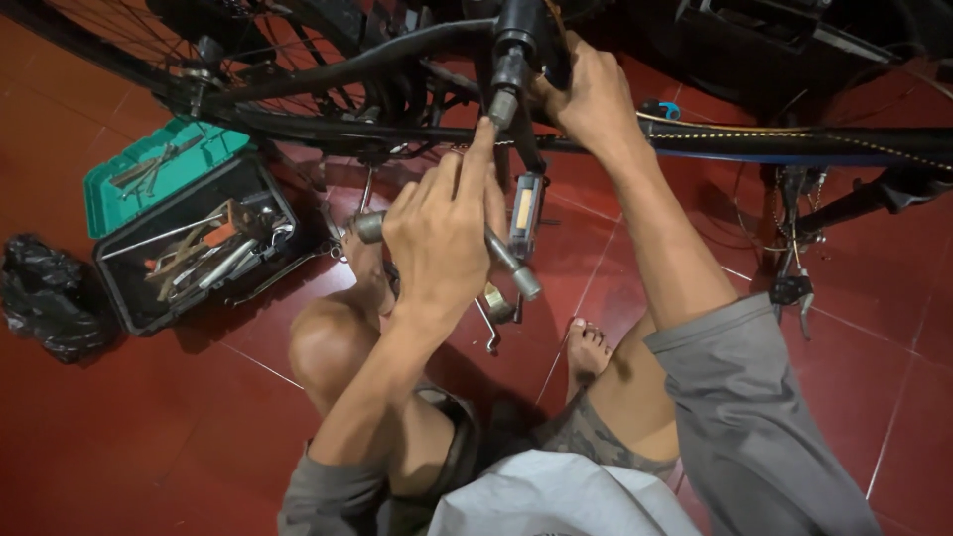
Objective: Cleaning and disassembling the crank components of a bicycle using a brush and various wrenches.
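A grey shirt and bent bare knee are sitting nearest the camera, the person crouching on the red tiled floor. The left hand is wrapping its fingers closed around a metal socket wrench, just under the black crank arm of the bicycle. The right hand is gripping the crank at the frame, fingers clamped. The wrench is looking poorly seated: it could be slipping off, driving knuckles into the pedal or chain. An open tool box is lying well apart on the left, beside a black bag.
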